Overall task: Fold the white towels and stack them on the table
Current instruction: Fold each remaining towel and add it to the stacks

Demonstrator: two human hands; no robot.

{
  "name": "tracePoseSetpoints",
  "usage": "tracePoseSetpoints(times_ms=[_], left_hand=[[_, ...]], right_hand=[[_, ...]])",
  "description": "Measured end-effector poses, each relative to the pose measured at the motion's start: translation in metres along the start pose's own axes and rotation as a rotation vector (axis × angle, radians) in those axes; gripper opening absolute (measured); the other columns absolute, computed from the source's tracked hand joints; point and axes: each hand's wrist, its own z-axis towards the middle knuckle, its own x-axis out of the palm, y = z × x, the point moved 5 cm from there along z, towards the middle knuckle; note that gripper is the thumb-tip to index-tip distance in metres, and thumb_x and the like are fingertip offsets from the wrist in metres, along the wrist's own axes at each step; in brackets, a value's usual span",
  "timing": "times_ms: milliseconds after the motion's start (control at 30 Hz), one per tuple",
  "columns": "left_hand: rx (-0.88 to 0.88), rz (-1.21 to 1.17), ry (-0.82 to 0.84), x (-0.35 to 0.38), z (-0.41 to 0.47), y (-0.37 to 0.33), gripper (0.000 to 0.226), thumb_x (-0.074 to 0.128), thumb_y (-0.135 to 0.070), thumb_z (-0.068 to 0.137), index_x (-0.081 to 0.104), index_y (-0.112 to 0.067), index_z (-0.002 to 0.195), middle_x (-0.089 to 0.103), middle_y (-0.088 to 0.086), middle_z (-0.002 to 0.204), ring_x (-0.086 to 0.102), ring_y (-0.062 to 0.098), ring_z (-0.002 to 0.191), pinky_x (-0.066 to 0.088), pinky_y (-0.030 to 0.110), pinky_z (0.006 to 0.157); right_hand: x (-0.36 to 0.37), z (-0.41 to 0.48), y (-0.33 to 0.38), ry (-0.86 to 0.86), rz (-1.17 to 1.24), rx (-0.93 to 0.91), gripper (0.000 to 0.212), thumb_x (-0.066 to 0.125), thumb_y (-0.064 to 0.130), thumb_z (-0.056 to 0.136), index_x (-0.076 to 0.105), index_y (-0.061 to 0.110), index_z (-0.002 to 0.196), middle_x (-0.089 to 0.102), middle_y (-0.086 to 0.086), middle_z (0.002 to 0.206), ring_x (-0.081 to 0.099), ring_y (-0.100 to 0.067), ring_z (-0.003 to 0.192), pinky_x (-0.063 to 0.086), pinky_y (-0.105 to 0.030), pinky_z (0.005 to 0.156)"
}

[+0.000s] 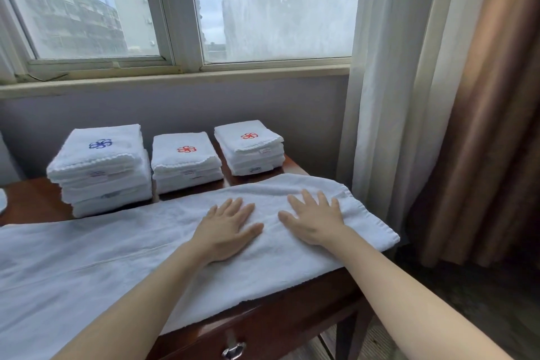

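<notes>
A long white towel point(117, 257) lies spread lengthwise across the dark wooden table point(280, 318), running off the left edge of view. My left hand point(226, 228) and my right hand point(314, 219) lie flat on its right part, palms down, fingers straight and spread, a short gap between them. Behind the towel stand three stacks of folded white towels: a left stack point(99, 166) with a blue flower logo, a middle stack point(185, 161) with a red logo, and a right stack point(249, 146) with a red logo.
The table stands against a grey wall under a window point(175, 9). A white sheer curtain point(385, 82) and a brown curtain point(482, 126) hang at the right. A drawer handle point(233, 349) shows on the table's front. Floor lies to the right.
</notes>
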Motion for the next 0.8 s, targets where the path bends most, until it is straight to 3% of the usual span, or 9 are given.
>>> tracePoseSetpoints(times_ms=[100,200,367,467,533,600,667,733,800], left_hand=[[-0.029,-0.123,-0.190,-0.020,0.008,-0.001,0.057,0.033,-0.060,0.099,0.048,-0.028,0.143,0.041,-0.003,0.153,0.034,0.016,0.141,0.032,0.035,0.111],[-0.078,-0.108,-0.277,-0.038,0.020,0.004,0.041,0.047,-0.045,0.100,0.054,-0.025,0.136,0.052,-0.005,0.141,0.044,0.016,0.131,0.044,0.035,0.099],[-0.139,-0.018,-0.185,-0.047,0.042,0.027,0.047,0.051,-0.026,0.097,0.045,-0.025,0.144,0.050,-0.004,0.144,0.040,0.019,0.136,0.044,0.039,0.103],[-0.184,-0.009,-0.096,-0.047,0.051,0.042,0.053,0.053,-0.038,0.096,0.040,-0.025,0.146,0.047,-0.001,0.145,0.040,0.022,0.135,0.043,0.040,0.104],[-0.198,0.006,-0.077,-0.049,0.055,0.049,0.051,0.056,-0.048,0.093,0.048,-0.027,0.139,0.052,-0.001,0.134,0.044,0.023,0.128,0.045,0.038,0.099],[-0.200,-0.008,-0.088,-0.052,0.057,0.055,0.036,0.060,-0.052,0.089,0.059,-0.028,0.116,0.058,-0.003,0.118,0.050,0.021,0.116,0.047,0.036,0.091],[-0.187,-0.042,-0.126,-0.054,0.056,0.056,0.026,0.063,-0.051,0.087,0.057,-0.026,0.093,0.058,-0.005,0.104,0.056,0.019,0.103,0.047,0.035,0.081],[-0.167,-0.071,-0.205,-0.056,0.054,0.054,0.025,0.065,-0.046,0.088,0.054,-0.023,0.089,0.058,-0.008,0.099,0.058,0.018,0.095,0.044,0.034,0.073],[-0.163,-0.100,-0.322,-0.059,0.050,0.053,0.022,0.063,-0.040,0.091,0.050,-0.023,0.089,0.059,-0.009,0.099,0.058,0.020,0.093,0.039,0.033,0.068]], right_hand=[[-0.017,0.012,0.007,-0.154,-0.080,0.009,0.053,0.028,0.054,0.098,0.048,0.026,0.138,0.044,-0.006,0.147,0.037,-0.032,0.133,0.028,-0.048,0.104],[-0.036,0.031,0.021,-0.288,-0.069,-0.107,0.037,0.041,0.032,0.098,0.055,0.022,0.131,0.055,-0.002,0.134,0.041,-0.025,0.124,0.035,-0.038,0.096],[-0.050,0.073,0.033,-0.242,-0.102,-0.213,0.048,0.046,0.017,0.096,0.047,0.029,0.143,0.053,0.002,0.140,0.039,-0.022,0.131,0.034,-0.036,0.100],[-0.044,0.090,0.033,-0.079,-0.013,-0.237,0.062,0.047,0.011,0.092,0.038,0.032,0.150,0.044,0.000,0.147,0.034,-0.022,0.138,0.031,-0.036,0.111],[-0.042,0.098,0.036,-0.014,0.045,-0.258,0.065,0.049,0.012,0.089,0.038,0.031,0.149,0.046,0.000,0.142,0.039,-0.022,0.134,0.035,-0.035,0.108],[-0.044,0.103,0.041,-0.004,0.050,-0.285,0.063,0.054,0.013,0.084,0.045,0.032,0.143,0.050,0.001,0.129,0.043,-0.022,0.125,0.038,-0.030,0.094],[-0.048,0.106,0.049,0.019,-0.003,-0.328,0.058,0.058,0.012,0.080,0.052,0.032,0.134,0.054,0.003,0.123,0.048,-0.021,0.117,0.039,-0.027,0.086],[-0.053,0.107,0.051,0.056,-0.033,-0.336,0.048,0.060,0.012,0.076,0.057,0.030,0.120,0.058,0.005,0.115,0.053,-0.020,0.110,0.046,-0.031,0.086],[-0.060,0.108,0.047,0.033,-0.124,-0.323,0.028,0.059,0.011,0.072,0.057,0.028,0.094,0.060,0.006,0.096,0.055,-0.021,0.096,0.045,-0.034,0.083]])
